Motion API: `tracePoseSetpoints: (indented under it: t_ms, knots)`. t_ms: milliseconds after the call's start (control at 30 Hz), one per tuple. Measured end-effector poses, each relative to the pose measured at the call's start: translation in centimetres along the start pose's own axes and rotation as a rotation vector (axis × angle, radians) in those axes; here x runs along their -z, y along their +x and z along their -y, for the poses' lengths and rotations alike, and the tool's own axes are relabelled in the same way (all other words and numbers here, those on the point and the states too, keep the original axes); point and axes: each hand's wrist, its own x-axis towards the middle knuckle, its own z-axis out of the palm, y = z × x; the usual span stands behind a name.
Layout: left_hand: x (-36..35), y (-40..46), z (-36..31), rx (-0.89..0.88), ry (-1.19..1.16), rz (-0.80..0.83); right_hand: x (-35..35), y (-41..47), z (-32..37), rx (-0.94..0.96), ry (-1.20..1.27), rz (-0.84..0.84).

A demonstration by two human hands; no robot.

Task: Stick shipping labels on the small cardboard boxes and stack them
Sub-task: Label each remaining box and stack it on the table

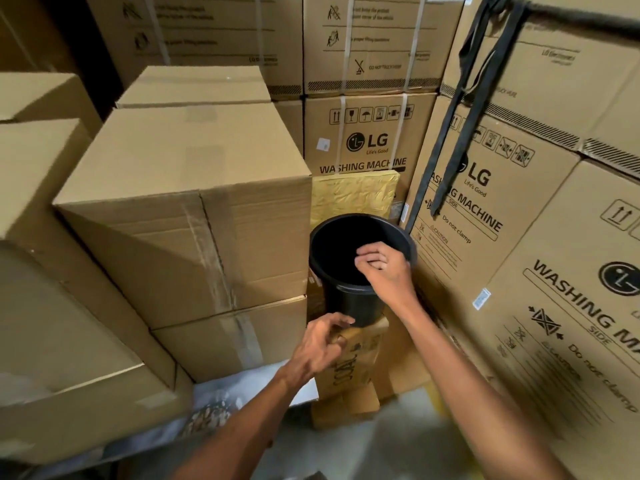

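Resting on a small cardboard box (358, 362) printed with dark lettering, a smooth round black bucket (353, 271) tilts its open mouth up and leftward. The right hand (384, 271) hovers curled over its rim, fingertips pressed together; whether they pinch anything, I cannot tell. The left hand (320, 344) hangs half-spread beside the bucket's base, above the box, whose long side runs away from the camera.

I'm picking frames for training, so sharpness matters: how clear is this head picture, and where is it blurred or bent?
Head view: centre fairly sharp, black bucket and right hand readable; left hand slightly smeared; boxes at far left and lower edge blurred; wide-angle lens bows the washing machine cartons at right; dim, warm light, no glare.
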Motion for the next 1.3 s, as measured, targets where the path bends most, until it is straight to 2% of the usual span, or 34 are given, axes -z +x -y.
tracePoseSetpoints:
  t_ms: [233,433,733,1033,1133,1300]
  knots:
    - [0.0,-4.8,0.5,0.12,0.014,-0.071,-2.9,-6.7,-0.5,-0.033,0.156,0.157]
    - [1.2,-13.6,3.5,0.216,0.061,-0.151,-8.2,-12.2,-1.2,-0.052,0.21,0.311]
    - [4.8,-29.0,7.6,0.435,-0.021,-0.552,-18.5,-20.2,0.6,-0.041,0.232,0.681]
    - [13.1,-38.3,13.8,0.535,-0.014,-0.829,-30.9,-26.4,6.1,-0.035,0.162,0.852]
    - [17.0,-41.8,15.8,0.534,-0.062,-0.892,-35.8,-29.0,8.1,-0.012,0.138,0.888]
    - [24.1,-47.6,19.0,0.522,0.054,-0.941,-43.5,-32.9,12.6,0.045,0.125,0.881]
